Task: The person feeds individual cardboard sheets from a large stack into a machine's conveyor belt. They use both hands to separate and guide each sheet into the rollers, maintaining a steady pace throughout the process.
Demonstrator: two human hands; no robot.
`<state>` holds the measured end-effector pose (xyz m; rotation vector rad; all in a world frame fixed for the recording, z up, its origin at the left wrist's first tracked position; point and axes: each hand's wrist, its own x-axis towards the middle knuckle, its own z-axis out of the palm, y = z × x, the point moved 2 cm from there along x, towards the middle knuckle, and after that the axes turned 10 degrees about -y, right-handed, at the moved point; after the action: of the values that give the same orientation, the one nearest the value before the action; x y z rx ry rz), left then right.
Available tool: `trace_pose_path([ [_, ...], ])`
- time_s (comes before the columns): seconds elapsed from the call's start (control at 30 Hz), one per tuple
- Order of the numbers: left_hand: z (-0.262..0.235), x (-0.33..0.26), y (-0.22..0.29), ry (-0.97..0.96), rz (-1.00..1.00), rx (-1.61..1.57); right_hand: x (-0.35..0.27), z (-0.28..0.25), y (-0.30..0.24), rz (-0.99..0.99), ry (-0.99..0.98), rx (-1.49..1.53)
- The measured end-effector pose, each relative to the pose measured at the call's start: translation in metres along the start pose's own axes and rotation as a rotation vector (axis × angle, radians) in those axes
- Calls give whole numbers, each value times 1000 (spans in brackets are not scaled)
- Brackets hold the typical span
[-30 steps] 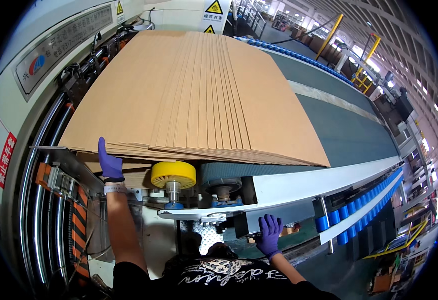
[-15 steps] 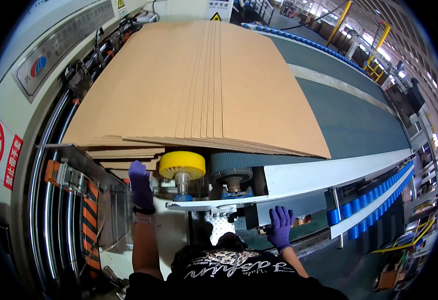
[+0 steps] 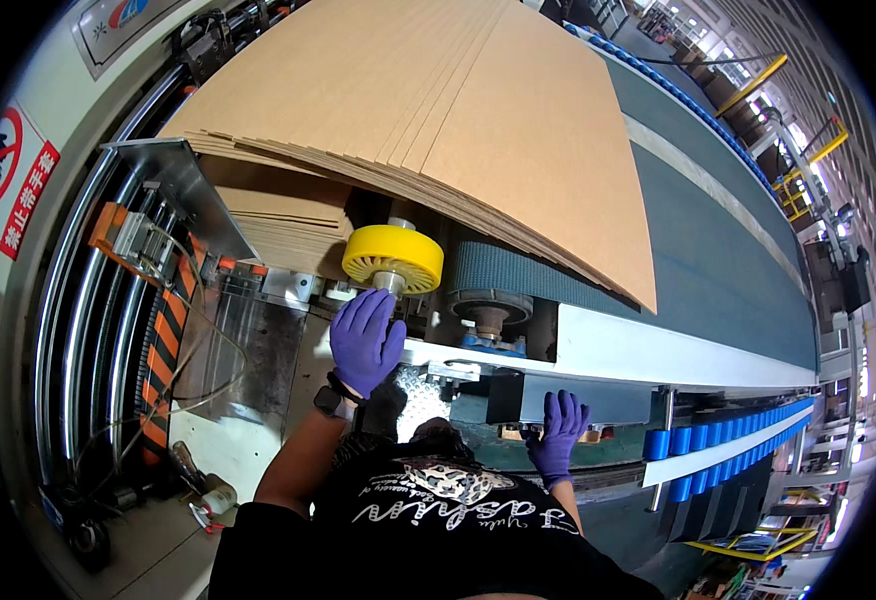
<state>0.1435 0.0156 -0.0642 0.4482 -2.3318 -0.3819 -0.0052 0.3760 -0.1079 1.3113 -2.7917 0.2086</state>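
Note:
My left hand (image 3: 366, 342), in a purple glove, has its fingers stretched out. It lies over the frame edge just below the yellow wheel (image 3: 393, 259) and its shaft; whether it touches them I cannot tell. My right hand (image 3: 558, 436), gloved alike, has its fingers apart in front of a dark box (image 3: 593, 398) with small buttons under the conveyor frame. Contact with the buttons is hidden. Beyond both hands lie overlapping brown cardboard sheets (image 3: 548, 130), fanned across the conveyor. A lower stack of cardboard (image 3: 293, 220) sits beneath them, left of the wheel.
A dark green conveyor belt (image 3: 708, 260) stretches to the right behind a white side rail (image 3: 658, 345). Blue rollers (image 3: 718, 435) line the near right. At left stand a metal plate (image 3: 173, 185), steel rollers (image 3: 68, 330), an orange-and-black striped bar (image 3: 170, 390) and loose cables.
My left hand has moved right, from beside the lower cardboard stack to below the yellow wheel. My right hand stays by the box. The view has tilted and shifted.

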Motion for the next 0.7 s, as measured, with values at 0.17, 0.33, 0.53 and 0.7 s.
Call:
trace_pose_path([
  [0.17, 2, -1, 1, 18, 9, 17, 1, -1, -1, 9, 18, 25],
  [0.33, 3, -2, -1, 5, 1, 1, 1, -2, -2, 17, 14, 29],
  [0.53, 1, -1, 0, 10, 19, -7, 0, 2, -2, 19, 20, 32],
  [0.7, 0, -1, -1, 15, 21, -25, 1, -1, -5, 16, 16, 32],
])
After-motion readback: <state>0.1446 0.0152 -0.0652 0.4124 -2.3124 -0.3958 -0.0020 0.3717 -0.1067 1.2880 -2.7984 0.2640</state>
